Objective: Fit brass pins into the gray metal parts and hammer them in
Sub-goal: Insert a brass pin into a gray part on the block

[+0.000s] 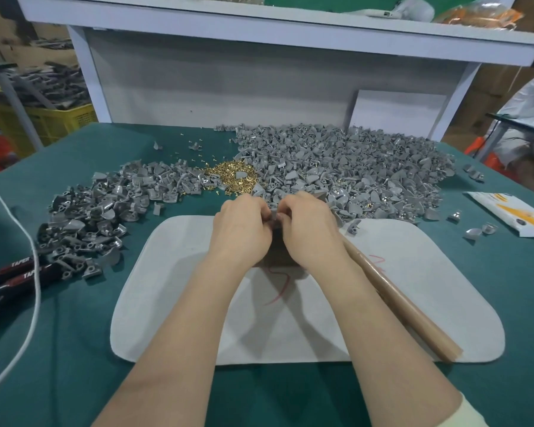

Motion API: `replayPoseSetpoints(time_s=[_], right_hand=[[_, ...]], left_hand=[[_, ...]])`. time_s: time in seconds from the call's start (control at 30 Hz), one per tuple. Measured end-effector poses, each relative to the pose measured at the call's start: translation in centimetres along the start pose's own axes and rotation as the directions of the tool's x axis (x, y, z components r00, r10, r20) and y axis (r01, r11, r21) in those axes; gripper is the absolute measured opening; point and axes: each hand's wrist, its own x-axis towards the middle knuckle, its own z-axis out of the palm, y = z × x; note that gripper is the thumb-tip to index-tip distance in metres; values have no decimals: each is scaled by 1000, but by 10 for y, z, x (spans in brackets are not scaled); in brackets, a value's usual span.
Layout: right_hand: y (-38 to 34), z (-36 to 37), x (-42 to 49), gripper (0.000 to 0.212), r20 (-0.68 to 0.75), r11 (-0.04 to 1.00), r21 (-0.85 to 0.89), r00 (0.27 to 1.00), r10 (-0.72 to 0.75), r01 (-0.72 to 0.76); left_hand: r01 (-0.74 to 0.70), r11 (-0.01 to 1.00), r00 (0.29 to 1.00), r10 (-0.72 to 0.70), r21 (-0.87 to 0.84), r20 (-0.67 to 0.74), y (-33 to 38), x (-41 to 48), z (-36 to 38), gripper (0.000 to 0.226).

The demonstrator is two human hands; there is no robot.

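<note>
One gray metal part (274, 216) sits pinched between both hands over the far edge of the white mat (173, 272). The left hand (242, 224) and right hand (309, 224) have their fingers curled tightly around it, so little of it shows and I cannot tell which way it points. Beneath the wrists is one brown block (278, 257). One brown hammer handle (398, 300) lies on the mat, its long axis running from beside the right wrist towards the near right corner; its head end is hidden. Behind the hands lie two heaps of gray parts, too many to count: a large pale one (346, 161) on the right and a darker one (96, 211) on the left, with a single heap of brass pins (228, 175) between them. The table has a green cover (74, 349), which also carries black-handled pliers (16, 272), a white cable (35, 272) and a white-and-yellow packet (512, 214). A white shelf (259, 29) spans above, and a yellow crate (59, 118) stands off left.
</note>
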Motion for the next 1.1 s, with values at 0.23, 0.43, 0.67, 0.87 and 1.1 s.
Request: replayPoseSetpoints(time_s=[0.23, 0.43, 0.67, 0.87, 1.1], right_hand=[[-8, -2, 0, 12, -14, 993, -121, 1000, 11, -12], [-3, -1, -1, 12, 14, 988, 77, 991, 134, -134], [-4, -1, -2, 15, -12, 971, 165, 984, 175, -171], [-6, 1, -4, 16, -49, 964, 183, 977, 206, -194], [-9, 7, -2, 15, -81, 980, 73, 979, 189, -184]], left_hand=[[-38, 999, 999, 39, 38, -5, 1, -1, -1, 14], [-7, 1000, 1000, 7, 9, -14, 0, -2, -1, 7], [4, 1000, 1000, -4, -6, -17, 0, -2, 1, 6], [8, 1000, 1000, -8, 9, -23, 1, -3, 2, 8], [10, 1000, 999, -11, -19, -30, 1, -2, 3, 8]])
